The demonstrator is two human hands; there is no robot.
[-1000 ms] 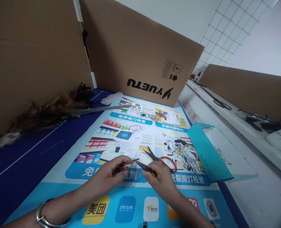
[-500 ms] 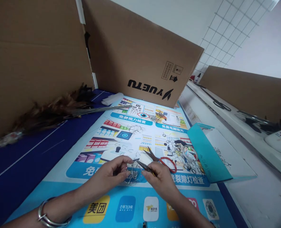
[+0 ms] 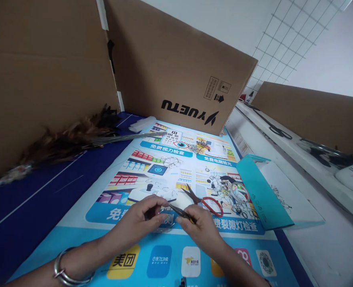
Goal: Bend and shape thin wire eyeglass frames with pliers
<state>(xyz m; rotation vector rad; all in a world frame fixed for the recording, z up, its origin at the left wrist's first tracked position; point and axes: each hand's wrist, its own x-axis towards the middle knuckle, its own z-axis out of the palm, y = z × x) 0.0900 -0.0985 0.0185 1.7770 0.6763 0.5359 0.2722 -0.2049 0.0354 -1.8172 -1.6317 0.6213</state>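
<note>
In the middle of the head view, my left hand [image 3: 149, 213] is closed, thumb and curled fingers around something thin that looks like wire. Thin, clear or silvery loops [image 3: 166, 229] show just below its thumb; where they end is hidden. My right hand [image 3: 201, 223] grips a pair of needle-nose pliers [image 3: 179, 211] with dark jaws, the tips pointing left to my left fingertips. Whether the jaws pinch the wire is too small to tell. Just beyond my right hand lies a pair of scissors [image 3: 211, 204] with red handles, blades partly apart.
A tangle of wire pieces and small dark parts [image 3: 224, 189] lies at right, with a roll of tape [image 3: 240, 192] on it. Beside it stands a teal folder [image 3: 264, 195]. Feathers on stems [image 3: 69, 143] lie at left. Cardboard panels [image 3: 179, 59] close off the back.
The plier tips have moved slightly left, closer to my left fingertips. The silvery loops under my left hand have shifted and show less clearly. The scissors stay in place.
</note>
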